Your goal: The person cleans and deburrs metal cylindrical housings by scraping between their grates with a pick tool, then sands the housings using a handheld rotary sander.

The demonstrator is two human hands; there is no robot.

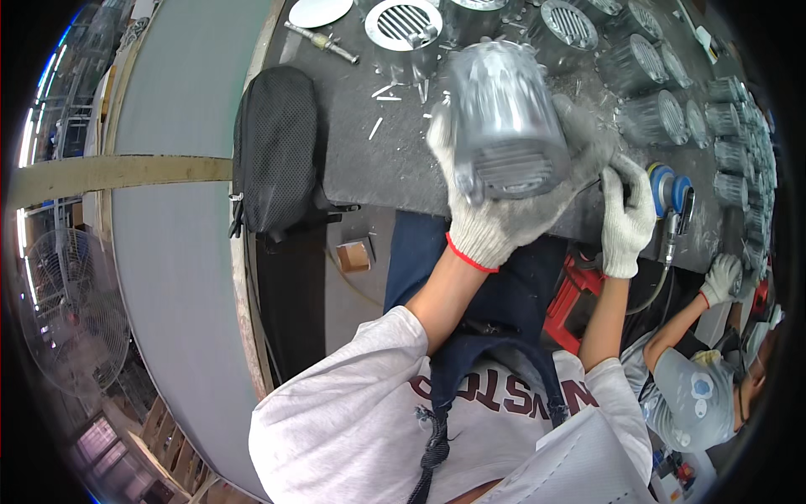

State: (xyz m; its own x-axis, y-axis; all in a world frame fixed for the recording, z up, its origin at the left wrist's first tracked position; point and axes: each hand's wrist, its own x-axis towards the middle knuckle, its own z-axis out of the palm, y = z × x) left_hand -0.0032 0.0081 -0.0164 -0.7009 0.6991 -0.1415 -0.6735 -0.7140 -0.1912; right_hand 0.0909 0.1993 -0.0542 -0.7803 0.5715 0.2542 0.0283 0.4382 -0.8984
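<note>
A cylindrical grey metal housing with a slotted end (512, 126) is held up over the table, its grille toward me. My left hand (499, 223), in a white knit glove with a red cuff, wraps round it from below; the glove is dirty grey toward the fingers. Just right of the housing, my right hand (628, 214), also gloved, has curled fingers near the left glove. A thin dark thing seems to poke out by its fingertips, too small to name. The housing looks smeared by motion.
Several similar housings (659, 118) stand on the dark worktable (361, 160), among white scraps. A blue and yellow air sander (669, 191) lies at right on its hose. A black mesh pouch (277, 151) sits at the left edge. A co-worker's gloved hand (722, 279) is at far right.
</note>
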